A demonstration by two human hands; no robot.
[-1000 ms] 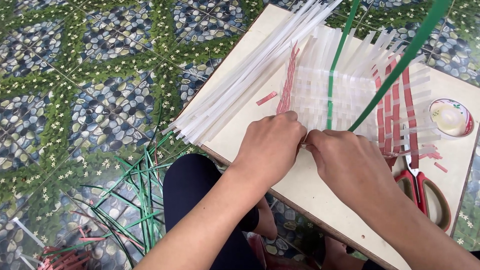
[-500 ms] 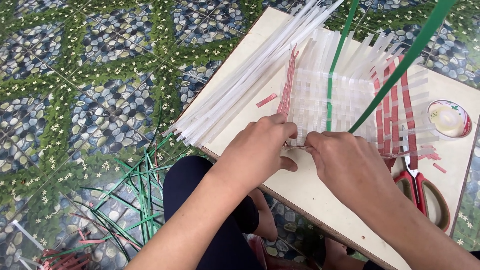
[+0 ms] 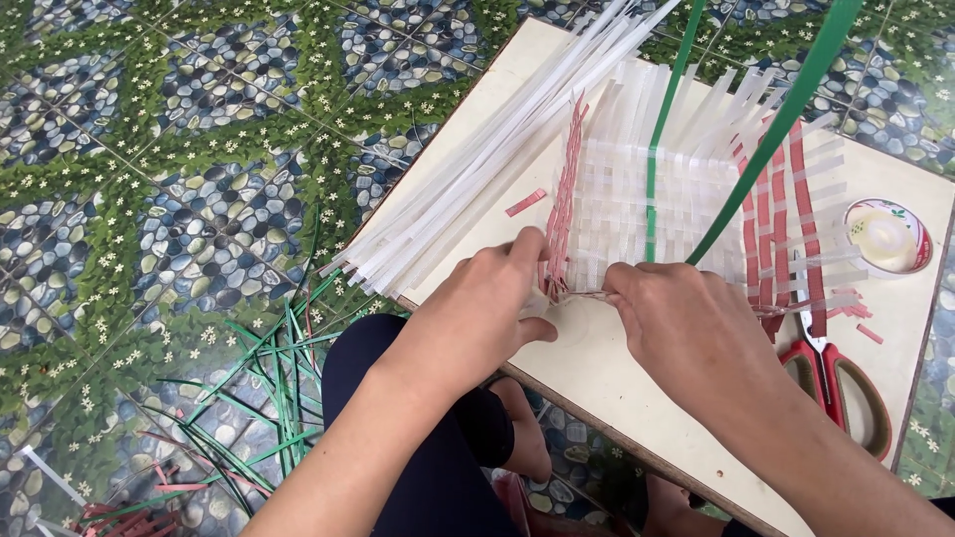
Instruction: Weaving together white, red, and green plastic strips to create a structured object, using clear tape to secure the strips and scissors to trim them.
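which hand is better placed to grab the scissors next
Right, probably. The right hand sits beside the red-handled scissors at the board's right edge; the left hand is farther away, pinching the red strips of the woven mat.

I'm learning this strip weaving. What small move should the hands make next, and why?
Probably draw the red strip snug against the woven mat: the left hand and right hand pinch it at the mat's near edge, where it looks loose.

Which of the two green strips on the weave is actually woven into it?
The narrow green strip standing straight up through the white woven mat. The wider green strip only slants across, over the red strips.
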